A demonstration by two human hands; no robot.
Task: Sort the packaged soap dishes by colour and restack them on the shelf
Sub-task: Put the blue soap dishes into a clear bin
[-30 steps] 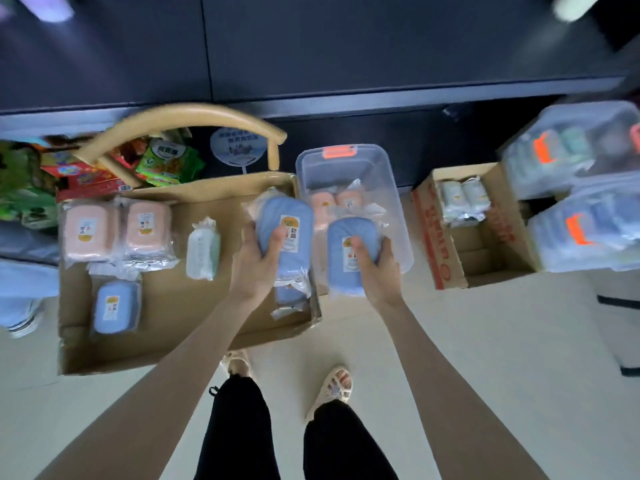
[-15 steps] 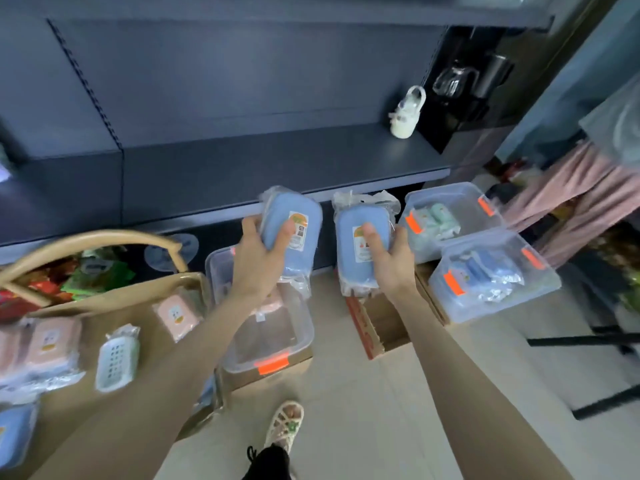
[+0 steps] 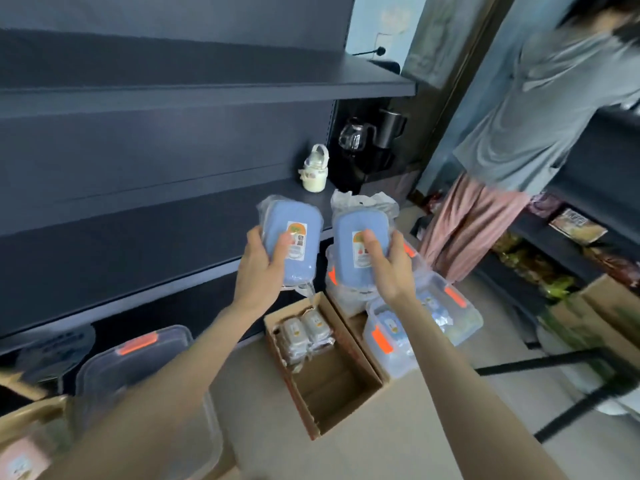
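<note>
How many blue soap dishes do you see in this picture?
2. One blue dish is in the left grip, the other blue dish in the right grip, both held before the shelf. The clear bin below may hold more; its contents are blurred.

Before shelf (image 3: 138, 244), left soap dish (image 3: 294, 216) beside right soap dish (image 3: 360, 223); box (image 3: 332, 386) seemingly below.

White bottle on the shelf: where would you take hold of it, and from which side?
Probably by the loop handle arching over its cap, coming from the front: the bottle stands upright near the right end of the shelf, with the back panel behind it.
</note>
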